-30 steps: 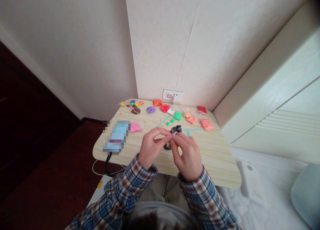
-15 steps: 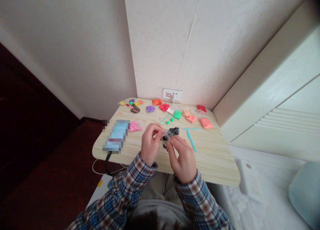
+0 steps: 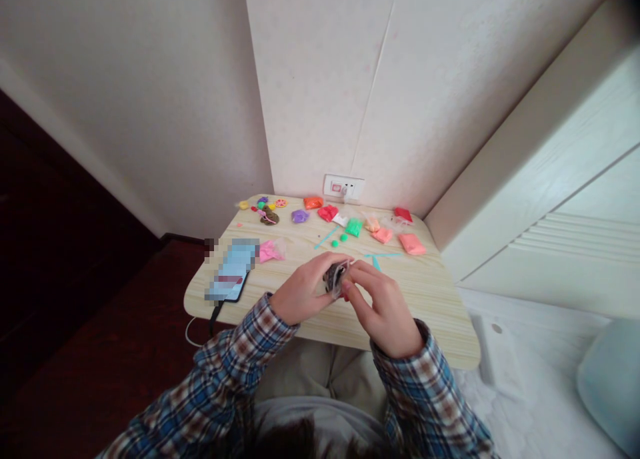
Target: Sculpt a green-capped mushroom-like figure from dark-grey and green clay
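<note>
Between my hands, above the front middle of the table, is a small clear plastic bag (image 3: 334,278) with black clay in it. My left hand (image 3: 309,287) wraps round the bag from the left. The fingers of my right hand (image 3: 381,304) pinch the bag's edge on the right side. Part of the bag and the fingertips of my left hand are hidden. Just beyond my hands lie two small green clay balls (image 3: 339,240) and a thin turquoise stick (image 3: 326,238). A turquoise clay knife (image 3: 377,264) is partly covered by my right hand.
Bags of clay in several colours, such as green (image 3: 354,228), orange (image 3: 313,203) and coral (image 3: 411,244), lie along the back. A phone (image 3: 234,269) with a cable and a pink clay bag (image 3: 269,250) are on the left. The wall socket (image 3: 344,186) is behind.
My left hand has turned and now wraps round the bag of black clay, which earlier hung lower between both pinching hands. My right hand has shifted slightly right and covers more of the knife.
</note>
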`<state>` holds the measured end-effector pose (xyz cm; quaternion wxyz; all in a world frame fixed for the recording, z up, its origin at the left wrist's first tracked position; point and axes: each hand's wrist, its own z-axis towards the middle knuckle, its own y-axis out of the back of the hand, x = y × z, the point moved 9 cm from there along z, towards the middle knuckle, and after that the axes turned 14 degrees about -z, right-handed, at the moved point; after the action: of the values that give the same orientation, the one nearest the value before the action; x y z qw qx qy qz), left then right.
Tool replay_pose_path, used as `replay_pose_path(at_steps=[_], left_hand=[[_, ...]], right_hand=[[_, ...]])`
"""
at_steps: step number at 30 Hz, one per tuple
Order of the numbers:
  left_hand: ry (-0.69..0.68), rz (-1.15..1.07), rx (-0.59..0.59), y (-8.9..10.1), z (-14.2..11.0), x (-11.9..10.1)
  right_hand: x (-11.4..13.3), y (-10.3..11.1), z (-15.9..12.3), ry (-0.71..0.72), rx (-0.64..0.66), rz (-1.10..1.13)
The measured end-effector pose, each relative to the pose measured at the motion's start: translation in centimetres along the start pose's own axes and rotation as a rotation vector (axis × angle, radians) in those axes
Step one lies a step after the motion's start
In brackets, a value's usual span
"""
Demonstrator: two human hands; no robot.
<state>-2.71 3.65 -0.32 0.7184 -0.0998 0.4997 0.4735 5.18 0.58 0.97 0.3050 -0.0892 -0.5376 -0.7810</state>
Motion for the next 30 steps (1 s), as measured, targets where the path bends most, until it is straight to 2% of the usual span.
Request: replay_pose_path(at_steps=[3, 6, 9, 12, 14, 15, 16, 18, 20, 23, 26, 30], left_hand=[[0.005, -0.015, -0.073, 1.1, -0.1, 0.1], [-0.077, 0.018, -0.117, 1.9, -0.4, -0.2], [-0.097, 0.078, -0.150, 2.6, -0.7, 0.5], [-0.039, 0.107, -0.192, 3.6, -1.1, 2.1], [0.004, 0.062, -0.218, 4.1, -1.5, 3.3], [0.020, 0.023, -0.226, 4.2, -1.6, 3.7], [0.034, -0.021, -0.230, 4.2, -1.7, 4.2], [0.055, -0.099, -0.234, 4.0, -1.7, 4.9], [0.064, -0.147, -0.240, 3.8, -1.6, 5.3], [0.056, -0.187, -0.244, 3.6, -1.5, 5.5], [-0.006, -0.221, -0.235, 3.6, -1.3, 4.8], [-0.085, -0.252, -0.265, 3.9, -1.3, 3.7]], right_hand=[[0.5, 0.5, -0.3, -0.022, -0.027, -0.095], [0.8, 0.8, -0.4, -0.047, -0.073, -0.163], [-0.3, 0.7, -0.3, -0.070, -0.080, -0.127], [-4.3, 0.2, -0.4, -0.181, -0.055, -0.141], [-9.2, -0.4, -1.2, -0.420, -0.003, -0.353], [-11.9, -0.9, -2.0, -0.562, 0.072, -0.489], [-13.7, -1.4, -2.6, -0.632, 0.099, -0.542], [-16.4, -2.5, -3.6, -0.701, 0.149, -0.585], [-18.0, -3.5, -4.2, -0.731, 0.197, -0.591], [-19.0, -4.2, -4.6, -0.727, 0.247, -0.571], [-19.2, -4.0, -4.4, -0.709, 0.251, -0.548], [-17.3, -2.9, -3.6, -0.650, 0.219, -0.466]])
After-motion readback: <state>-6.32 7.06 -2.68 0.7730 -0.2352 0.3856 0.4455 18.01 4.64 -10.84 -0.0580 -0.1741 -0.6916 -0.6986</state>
